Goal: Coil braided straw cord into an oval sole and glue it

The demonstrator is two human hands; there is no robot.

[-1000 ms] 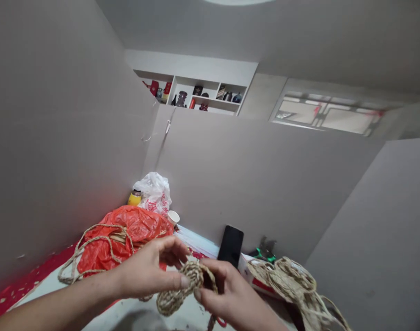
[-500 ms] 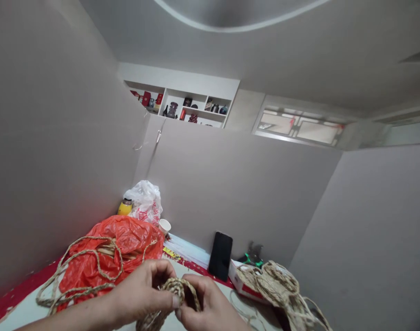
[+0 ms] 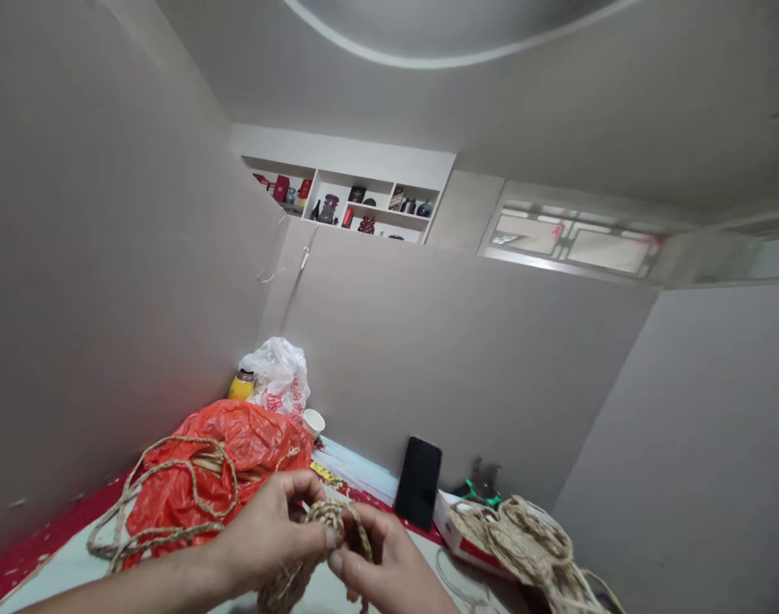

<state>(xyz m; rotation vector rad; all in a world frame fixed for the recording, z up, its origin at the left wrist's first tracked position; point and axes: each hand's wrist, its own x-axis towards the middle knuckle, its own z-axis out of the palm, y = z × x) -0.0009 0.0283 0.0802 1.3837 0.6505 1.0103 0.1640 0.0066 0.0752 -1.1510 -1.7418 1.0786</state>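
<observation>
A piece of coiled, braided straw rope [image 3: 326,513] is held up between my two hands at the bottom middle. My left hand [image 3: 287,533] pinches the coil, its thumb pressed on the near face. On the other side, the fingers of my right hand [image 3: 386,558] are closed on a loop of the braid that bends down from the coil. More of the woven piece hangs below, partly hidden by my left hand. A long loose braid [image 3: 194,486] curves over a red plastic bag [image 3: 255,435] on the left.
A black phone [image 3: 418,482] leans against the grey partition [image 3: 441,341]. To its right are green-handled pliers [image 3: 482,486] and a box [image 3: 453,524] heaped with straw cord [image 3: 536,546]. A white cup [image 3: 314,422], a white plastic bag [image 3: 278,375] and a yellow jar [image 3: 241,385] stand behind the red bag.
The whole view has shifted slightly, so things sit a little farther right. Both hands keep their hold on the braided piece; the right fingers have moved slightly along the loop.
</observation>
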